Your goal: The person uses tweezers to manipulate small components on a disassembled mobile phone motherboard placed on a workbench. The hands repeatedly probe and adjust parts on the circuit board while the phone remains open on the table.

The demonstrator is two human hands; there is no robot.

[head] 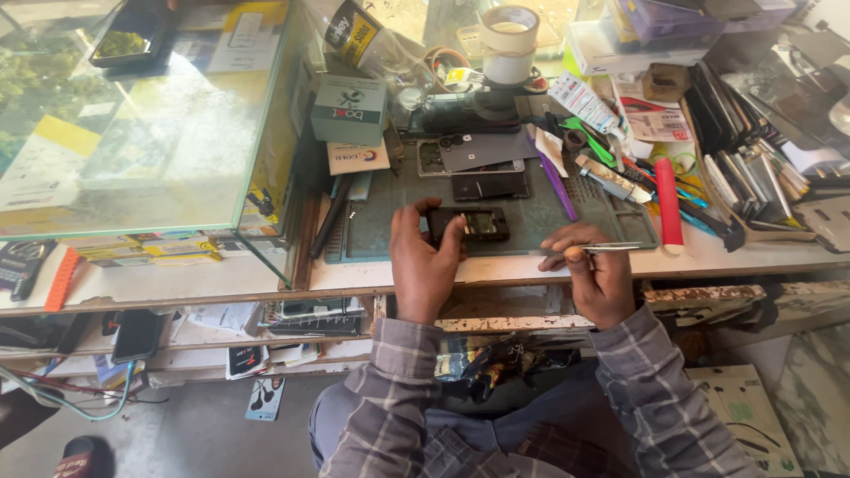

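Plaid sleeves lead up to both hands at the mat's front edge: the left hand (pixel 423 257) has its fingers wrapped around an opened black phone (pixel 468 225), the right hand (pixel 595 270) is pinched shut on thin metal tweezers (pixel 611 248). That phone looks light, rigid and fragile inside, so holding its side edges seems safest. Green mat (pixel 540 226) is bare near the front; tools crowd the right and back edges.
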